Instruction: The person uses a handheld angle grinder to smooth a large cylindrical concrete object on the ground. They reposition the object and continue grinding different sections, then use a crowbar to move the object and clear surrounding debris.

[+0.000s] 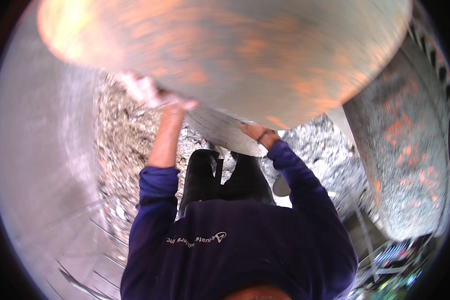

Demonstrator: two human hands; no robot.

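Filling the upper view: large, rounded grey panel with orange patches [225, 55], just beyond both hands.
Left hand [147, 91]: bare, blurred, partly open at the panel's lower-left rim; grip unclear.
Right hand [254, 131]: bare, near the lower rim; openness and hold cannot be told.

Left margin: a smooth, pale grey surface [40, 130] curves along the rim of the view; several thin, dark, rod-like strands [74, 282] slant across its lower part; brown, chip-like debris [117, 130] covers the ground beside it; right of centre, paler grey rubble [322, 150] appears blurred; a dark oval object [281, 186], of uncertain kind, shows near it; right margin: a long grey slab [415, 150] bears patches of orange; a dark notched edge [437, 60] runs above it; lower right: striped, blue and green clutter [400, 260] is too blurred to identify.
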